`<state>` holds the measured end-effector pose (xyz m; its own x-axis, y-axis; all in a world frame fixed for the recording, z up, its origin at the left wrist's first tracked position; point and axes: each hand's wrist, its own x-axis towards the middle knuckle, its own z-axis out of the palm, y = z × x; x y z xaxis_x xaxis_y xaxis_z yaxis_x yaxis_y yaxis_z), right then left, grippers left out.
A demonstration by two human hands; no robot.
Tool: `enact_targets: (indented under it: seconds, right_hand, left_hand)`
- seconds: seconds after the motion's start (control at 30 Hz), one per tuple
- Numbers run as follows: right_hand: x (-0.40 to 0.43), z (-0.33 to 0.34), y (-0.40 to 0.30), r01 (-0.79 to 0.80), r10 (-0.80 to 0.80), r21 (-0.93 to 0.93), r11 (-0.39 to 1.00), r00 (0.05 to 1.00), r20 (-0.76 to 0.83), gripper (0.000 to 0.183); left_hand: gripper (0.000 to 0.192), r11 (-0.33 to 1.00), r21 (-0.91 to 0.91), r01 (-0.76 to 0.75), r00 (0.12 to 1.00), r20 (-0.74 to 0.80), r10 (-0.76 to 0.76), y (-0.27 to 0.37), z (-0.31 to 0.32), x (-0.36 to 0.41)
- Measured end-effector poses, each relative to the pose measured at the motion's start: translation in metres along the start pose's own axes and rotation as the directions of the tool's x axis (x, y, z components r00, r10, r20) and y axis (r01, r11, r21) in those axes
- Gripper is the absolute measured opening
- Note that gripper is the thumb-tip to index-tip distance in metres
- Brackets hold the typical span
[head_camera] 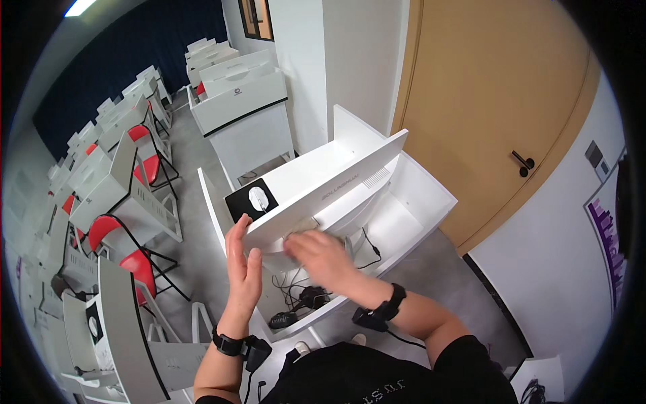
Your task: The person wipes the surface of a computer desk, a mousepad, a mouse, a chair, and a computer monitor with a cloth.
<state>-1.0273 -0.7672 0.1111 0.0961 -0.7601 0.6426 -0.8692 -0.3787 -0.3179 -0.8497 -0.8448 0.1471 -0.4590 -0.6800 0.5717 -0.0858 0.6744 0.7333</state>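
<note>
A white flat-panel monitor [328, 194] stands on a white desk with its back towards me, and its casing bears writing. At its left end is my left hand [243, 265], the fingers along the edge and the thumb on the near side. My right hand [323, 257] is motion-blurred against the lower back of the monitor. By its fingertips shows a blurred pale beige thing [305, 223], perhaps a cloth; the grip on it is unclear. Beyond the screen, a white mouse [259, 198] rests on a black mouse pad [237, 204].
Black headphones [310, 298] and tangled cables [287, 285] lie in the desk's near tray. The desk has raised side panels [212, 207]. A wooden door [484, 111] stands to the right. Red folding chairs [136, 262] and rows of white desks [247, 106] fill the left and back.
</note>
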Motion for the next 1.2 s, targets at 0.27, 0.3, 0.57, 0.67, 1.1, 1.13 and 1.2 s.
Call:
enact_targets:
  seconds: [0.27,0.3,0.57,0.67,1.1,1.13,1.2]
  right_hand:
    - [-0.026,-0.073,0.146,-0.2,0.134,-0.255,0.946,0.958,-0.254,0.034]
    - [-0.027,-0.087,0.165,-0.294,0.24,-0.23,0.928,0.942,-0.235,0.036]
    - [0.035,-0.146,0.257,-0.257,0.276,0.122,0.959,0.739,-0.614,0.027]
    - [0.044,-0.117,0.232,-0.367,0.268,-0.103,0.924,0.817,-0.51,0.027]
    - [0.068,0.007,-0.037,-0.119,0.075,-0.217,0.969,0.976,-0.203,0.041]
    - [0.07,0.016,-0.048,-0.087,0.041,-0.226,0.97,0.979,-0.202,0.04]
    - [0.073,0.025,-0.055,-0.07,0.019,-0.233,0.97,0.977,-0.212,0.038]
  left_hand:
    - [0.049,0.996,0.073,0.041,0.999,-0.017,-0.04,0.0,-0.003,0.001]
    - [0.049,0.997,0.067,0.034,0.999,-0.024,-0.033,-0.001,-0.004,0.001]
    - [0.034,0.965,-0.231,0.127,0.978,-0.135,-0.161,-0.023,-0.004,-0.012]
    - [0.02,0.989,-0.041,0.145,0.967,-0.205,-0.151,-0.022,-0.012,-0.012]
    - [0.027,0.992,-0.002,0.126,0.982,-0.144,-0.125,-0.027,-0.014,-0.01]
    - [0.029,0.995,-0.013,0.102,0.98,-0.17,-0.103,-0.03,-0.013,-0.012]
    - [0.03,0.994,0.005,0.107,0.98,-0.168,-0.105,-0.03,-0.016,-0.013]
